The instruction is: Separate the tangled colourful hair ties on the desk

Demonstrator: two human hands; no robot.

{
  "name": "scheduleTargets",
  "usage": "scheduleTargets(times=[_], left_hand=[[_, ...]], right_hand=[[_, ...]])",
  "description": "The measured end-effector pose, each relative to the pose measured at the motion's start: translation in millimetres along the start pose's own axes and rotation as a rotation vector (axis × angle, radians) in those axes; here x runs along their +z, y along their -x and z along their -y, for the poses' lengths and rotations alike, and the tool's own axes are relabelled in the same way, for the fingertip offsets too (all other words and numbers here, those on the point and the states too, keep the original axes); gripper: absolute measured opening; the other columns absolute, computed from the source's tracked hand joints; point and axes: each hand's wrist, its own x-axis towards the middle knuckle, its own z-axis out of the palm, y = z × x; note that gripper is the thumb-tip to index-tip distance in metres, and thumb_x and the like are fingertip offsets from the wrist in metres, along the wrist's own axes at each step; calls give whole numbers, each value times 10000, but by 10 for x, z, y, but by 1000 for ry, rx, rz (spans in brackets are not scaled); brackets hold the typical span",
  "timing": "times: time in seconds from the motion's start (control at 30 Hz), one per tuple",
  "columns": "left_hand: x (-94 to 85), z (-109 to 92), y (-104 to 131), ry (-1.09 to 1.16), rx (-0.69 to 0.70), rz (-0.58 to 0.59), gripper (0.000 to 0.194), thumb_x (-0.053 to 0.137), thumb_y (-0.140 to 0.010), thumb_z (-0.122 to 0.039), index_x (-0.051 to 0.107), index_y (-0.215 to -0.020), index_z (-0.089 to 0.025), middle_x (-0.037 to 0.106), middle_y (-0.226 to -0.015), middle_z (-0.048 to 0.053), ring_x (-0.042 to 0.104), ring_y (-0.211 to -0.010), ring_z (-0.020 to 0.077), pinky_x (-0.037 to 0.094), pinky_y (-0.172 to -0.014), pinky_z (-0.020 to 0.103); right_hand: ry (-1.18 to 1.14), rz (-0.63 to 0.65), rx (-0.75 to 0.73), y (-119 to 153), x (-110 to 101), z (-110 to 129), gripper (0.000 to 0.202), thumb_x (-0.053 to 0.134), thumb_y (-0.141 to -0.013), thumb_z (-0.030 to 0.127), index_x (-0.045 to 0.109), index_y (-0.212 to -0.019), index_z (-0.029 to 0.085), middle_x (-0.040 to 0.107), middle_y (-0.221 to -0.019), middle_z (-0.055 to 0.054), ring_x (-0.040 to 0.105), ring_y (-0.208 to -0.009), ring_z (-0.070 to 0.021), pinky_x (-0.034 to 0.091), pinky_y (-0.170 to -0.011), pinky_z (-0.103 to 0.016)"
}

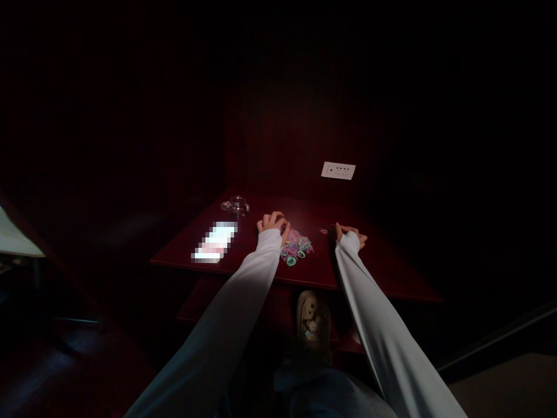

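A pile of small coloured bands (299, 245), pink, purple and green, lies on the dark red table (248, 255). My left hand (273, 224) rests at the left edge of this pile, its fingers bent and spread apart, with nothing visible held in them. To the right, my right hand (349, 233) is on the table with its fingers drawn together; what they hold, if anything, is too small to tell. Just left of its fingertips is a small group of pink bands (324, 231), apart from the pile.
A blurred bright phone-like screen (215, 241) lies on the table at the left. Behind it stands a small clear container (238, 204). A white socket plate (338, 170) is on the back wall. Below the table edge a clog (312, 322) shows.
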Motion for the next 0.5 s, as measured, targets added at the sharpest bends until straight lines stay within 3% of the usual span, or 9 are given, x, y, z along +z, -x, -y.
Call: scheduleTargets(times=[0.1, 0.23, 0.33, 0.5], left_hand=[[-7, -2, -5, -13, -27, -13, 179, 574, -1012, -259, 732, -929, -254, 675, -1376, 7, 523, -1227, 268, 350, -1024, 450], [13, 1, -9, -24, -12, -22, 182, 566, -1016, -259, 733, -944, -257, 683, -1366, 11, 536, -1229, 264, 358, -1017, 439], [30, 0, -6, -29, -3, -33, 187, 559, -1019, -260, 736, -958, -258, 687, -1358, 13, 541, -1220, 262, 361, -1011, 436], [29, -7, 1, -30, 1, -28, 187, 559, -1015, -255, 740, -971, -266, 686, -1357, 18, 533, -1215, 261, 358, -1008, 432]], right_hand=[[-101, 83, -96, 50, -22, 68, 538, 446, -971, 593, 823, -873, 221, 734, -1118, -130, 462, -1228, -343, 338, -1072, -474], [-150, 432, -279, 152, 23, 216, 616, 369, -984, 551, 769, -647, 225, 683, -757, -88, 580, -976, -268, 406, -1002, -406], [-140, 621, -417, 253, 92, 308, 564, 380, -975, 432, 773, -620, 237, 631, -679, -72, 572, -892, -243, 434, -953, -380], [-75, 741, -533, 381, 132, 372, 539, 341, -968, 232, 839, -762, 229, 611, -671, -88, 582, -882, -254, 453, -933, -376]])
